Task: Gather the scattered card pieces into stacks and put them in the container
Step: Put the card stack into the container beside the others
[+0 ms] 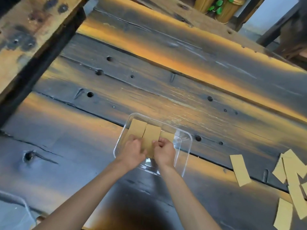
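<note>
A clear plastic container (186, 156) sits on the dark wooden table in front of me. Inside it lie tan card pieces side by side: one at the left (137, 128), a middle stack (150, 138), and a piece at the right (167, 136). My left hand (133, 151) and my right hand (164, 151) are both inside the container, fingers curled on the near end of the middle stack from either side. Several loose tan card pieces (240, 170) lie scattered on the table at the right, some overlapping (292, 178).
The table (149, 90) is made of dark, orange-streaked planks with round holes and cracks. A thick wooden beam (33, 39) crosses the upper left. Yellow bamboo-like pots with green leaves (219, 9) stand at the far edge.
</note>
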`<action>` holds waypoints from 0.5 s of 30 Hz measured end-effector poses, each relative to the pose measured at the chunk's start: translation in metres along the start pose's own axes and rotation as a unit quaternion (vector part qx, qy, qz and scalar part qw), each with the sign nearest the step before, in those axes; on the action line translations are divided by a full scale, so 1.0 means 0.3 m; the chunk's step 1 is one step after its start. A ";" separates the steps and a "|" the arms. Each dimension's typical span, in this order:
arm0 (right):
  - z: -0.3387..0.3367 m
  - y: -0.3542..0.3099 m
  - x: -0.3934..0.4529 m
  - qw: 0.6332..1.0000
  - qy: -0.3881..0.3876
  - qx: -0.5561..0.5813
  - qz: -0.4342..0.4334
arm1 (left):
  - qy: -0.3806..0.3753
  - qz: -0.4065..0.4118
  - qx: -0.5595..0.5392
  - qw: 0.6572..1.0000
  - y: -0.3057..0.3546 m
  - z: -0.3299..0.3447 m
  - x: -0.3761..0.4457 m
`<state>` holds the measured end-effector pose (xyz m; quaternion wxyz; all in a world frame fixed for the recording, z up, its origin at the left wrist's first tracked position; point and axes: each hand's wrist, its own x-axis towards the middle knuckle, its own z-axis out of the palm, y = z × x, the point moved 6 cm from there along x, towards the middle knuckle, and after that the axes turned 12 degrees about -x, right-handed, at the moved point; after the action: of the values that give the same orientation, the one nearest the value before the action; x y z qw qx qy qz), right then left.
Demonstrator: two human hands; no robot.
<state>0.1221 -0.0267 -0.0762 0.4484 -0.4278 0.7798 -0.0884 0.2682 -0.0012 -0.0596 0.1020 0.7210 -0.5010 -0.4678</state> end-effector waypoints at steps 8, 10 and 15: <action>0.005 0.004 0.018 0.999 0.045 -0.017 0.013 | 0.011 0.004 -0.023 1.000 0.012 -0.014 0.025; 0.010 0.010 0.025 0.998 0.053 -0.005 0.019 | 0.023 -0.002 -0.032 0.999 0.017 -0.039 0.026; 0.014 0.007 0.016 0.997 0.064 0.017 0.031 | 0.053 0.045 -0.008 0.998 0.024 -0.073 0.023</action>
<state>0.1230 -0.0278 -0.0828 0.4076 -0.3891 0.8180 -0.1153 0.2811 -0.0173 -0.0473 0.1550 0.7209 -0.5230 -0.4275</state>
